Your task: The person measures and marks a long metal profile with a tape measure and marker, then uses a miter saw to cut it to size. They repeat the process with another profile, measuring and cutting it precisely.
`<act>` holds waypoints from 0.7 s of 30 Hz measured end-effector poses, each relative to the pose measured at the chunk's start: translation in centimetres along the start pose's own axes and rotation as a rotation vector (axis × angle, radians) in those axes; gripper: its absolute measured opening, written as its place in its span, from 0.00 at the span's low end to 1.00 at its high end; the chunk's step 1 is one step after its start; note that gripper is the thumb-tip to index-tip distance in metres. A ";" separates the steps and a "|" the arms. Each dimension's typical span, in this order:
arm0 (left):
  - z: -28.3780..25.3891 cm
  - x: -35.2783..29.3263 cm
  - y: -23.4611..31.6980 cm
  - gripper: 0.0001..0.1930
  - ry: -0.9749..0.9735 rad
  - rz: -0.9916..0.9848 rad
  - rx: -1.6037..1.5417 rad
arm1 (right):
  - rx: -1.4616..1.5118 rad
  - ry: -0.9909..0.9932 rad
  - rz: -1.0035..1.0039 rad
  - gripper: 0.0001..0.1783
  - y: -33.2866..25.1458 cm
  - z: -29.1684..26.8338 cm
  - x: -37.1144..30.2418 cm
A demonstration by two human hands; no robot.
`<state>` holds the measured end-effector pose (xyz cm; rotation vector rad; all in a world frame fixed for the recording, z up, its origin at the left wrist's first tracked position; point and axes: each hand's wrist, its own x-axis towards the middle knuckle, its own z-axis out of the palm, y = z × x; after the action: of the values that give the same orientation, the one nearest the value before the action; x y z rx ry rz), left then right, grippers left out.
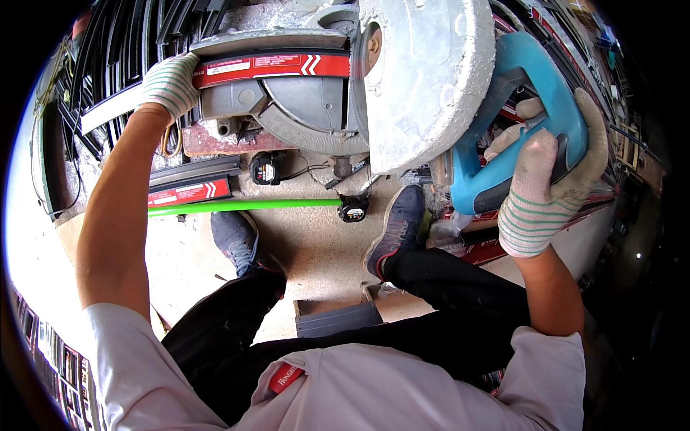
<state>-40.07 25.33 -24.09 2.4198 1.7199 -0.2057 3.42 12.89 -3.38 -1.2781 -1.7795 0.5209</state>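
Observation:
A miter saw with a dusty grey blade guard (431, 79) stands before me. Its blade is mostly hidden behind the guard. Across the saw's table (302, 100), along the fence (269, 42), lies a long profile strip (277, 67) with a red film on its face; its pale end sticks out to the left. My left hand (170, 85), in a white glove with green stripes, is closed round the strip left of the saw table. Gloved the same way, my right hand (543, 169) grips the saw's blue handle (521, 65), fingers wrapped through its loop.
A tape measure (265, 168) lies below the saw. Another tape measure (353, 207) has its green blade (244, 205) drawn out leftward. Short profile offcuts (188, 191) lie near my left shoe (236, 241). Dark profiles (129, 43) crowd the far left; a grey offcut (340, 320) sits between my legs.

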 end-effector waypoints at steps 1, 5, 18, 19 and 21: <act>0.0 0.0 0.0 0.15 0.002 -0.002 -0.001 | 0.052 -0.012 -0.005 0.38 0.4 -0.2 -0.1; 0.3 0.1 -0.1 0.15 0.005 -0.007 -0.003 | 0.269 -0.019 0.045 0.39 1.7 -0.8 -0.3; 0.2 0.0 -0.1 0.14 0.005 -0.009 0.005 | 0.025 0.014 0.075 0.40 0.1 0.2 -0.4; -0.3 0.0 0.3 0.14 0.000 -0.008 0.005 | 0.015 0.019 0.062 0.40 0.1 0.2 -0.4; -0.4 0.0 0.4 0.14 -0.003 -0.006 0.000 | -0.025 0.018 0.069 0.40 0.0 0.1 -0.3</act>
<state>-39.69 25.25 -23.62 2.4131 1.7260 -0.2096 3.36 12.58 -3.55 -1.3609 -1.7365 0.5257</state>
